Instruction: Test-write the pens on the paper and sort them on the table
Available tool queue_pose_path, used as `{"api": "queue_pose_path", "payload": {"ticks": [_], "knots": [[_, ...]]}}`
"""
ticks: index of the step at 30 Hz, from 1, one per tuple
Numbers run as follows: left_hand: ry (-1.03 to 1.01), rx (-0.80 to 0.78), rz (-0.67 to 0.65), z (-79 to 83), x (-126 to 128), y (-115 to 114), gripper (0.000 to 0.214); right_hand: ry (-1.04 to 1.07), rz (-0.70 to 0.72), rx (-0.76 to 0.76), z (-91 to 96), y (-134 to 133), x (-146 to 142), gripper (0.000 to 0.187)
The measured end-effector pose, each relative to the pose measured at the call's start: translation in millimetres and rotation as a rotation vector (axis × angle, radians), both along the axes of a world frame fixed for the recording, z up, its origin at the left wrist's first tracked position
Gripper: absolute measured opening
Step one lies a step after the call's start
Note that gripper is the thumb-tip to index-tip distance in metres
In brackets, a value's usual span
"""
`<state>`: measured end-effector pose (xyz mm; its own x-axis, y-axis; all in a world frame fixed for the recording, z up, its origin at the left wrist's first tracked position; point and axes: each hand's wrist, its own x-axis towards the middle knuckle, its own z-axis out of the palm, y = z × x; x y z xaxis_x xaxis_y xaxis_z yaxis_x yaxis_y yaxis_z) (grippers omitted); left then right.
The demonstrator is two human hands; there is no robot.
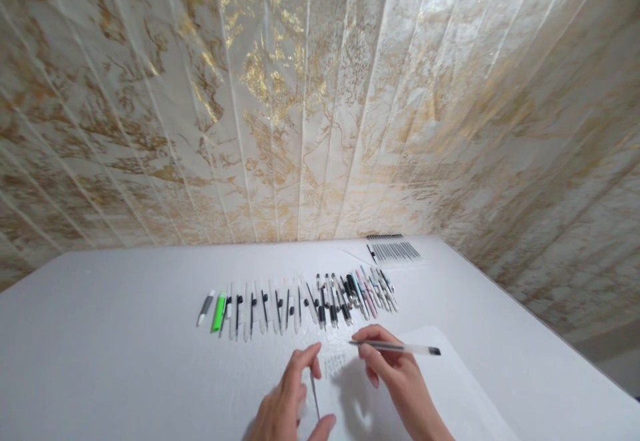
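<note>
My right hand (395, 374) pinches a clear pen barrel (400, 347) with a black end, held level above a white sheet (450, 387). My left hand (293, 397) is closed on a thin refill (315, 397) that points down between thumb and fingers. A small cluster of tiny clear parts (334, 363) lies on the table between my hands. Beyond them several pens (300, 302) lie side by side in a row, with a green one (218, 312) near its left end.
The white table (100, 334) meets a marbled gold and white wall (300, 107) at the back and right. A row of dark refills (395, 251) lies on a clear sheet at the far right corner.
</note>
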<state>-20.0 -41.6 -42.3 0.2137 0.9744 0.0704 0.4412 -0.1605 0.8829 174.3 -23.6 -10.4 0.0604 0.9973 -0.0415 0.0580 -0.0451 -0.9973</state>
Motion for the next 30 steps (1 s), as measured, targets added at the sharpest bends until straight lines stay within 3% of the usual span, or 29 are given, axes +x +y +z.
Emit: {"api": "queue_pose_path", "payload": {"ticks": [4, 9, 11, 14, 18, 20, 24, 27, 30], "knots": [[-0.146, -0.038, 0.100, 6.8, 2, -2, 0.058, -0.063, 0.199, 0.099, 21.1, -15, -21, 0.017], [-0.343, -0.121, 0.130, 5.6, 1, -4, 0.065, -0.203, 0.368, 0.194, 24.9, -20, -39, 0.006], [-0.491, -0.199, 0.135, 5.3, 1, 1, 0.063, -0.229, 0.349, 0.229, 24.3, -19, -40, 0.007], [-0.831, -0.409, 0.156, 9.1, 0, 12, 0.039, -0.291, 0.226, 0.356, 24.3, -20, -41, 0.007], [-1.201, -0.627, 0.366, 27.1, 1, 24, 0.016, -0.422, 0.130, 0.491, 21.1, -22, -47, 0.008], [-1.239, -0.640, 0.461, 39.9, 2, 25, 0.020, -0.509, 0.155, 0.580, 16.1, -23, -51, 0.012], [-1.270, -0.639, 0.476, 58.9, 4, 19, 0.023, -0.640, 0.217, 0.772, 2.4, -24, -58, 0.013], [-1.287, -0.680, 0.464, 59.8, 7, 15, 0.022, -0.728, 0.186, 0.872, -2.3, -22, -63, 0.018], [-1.333, -0.720, 0.448, 50.9, 12, 12, 0.020, -0.813, 0.162, 1.002, 3.0, -19, -65, 0.028]]}}
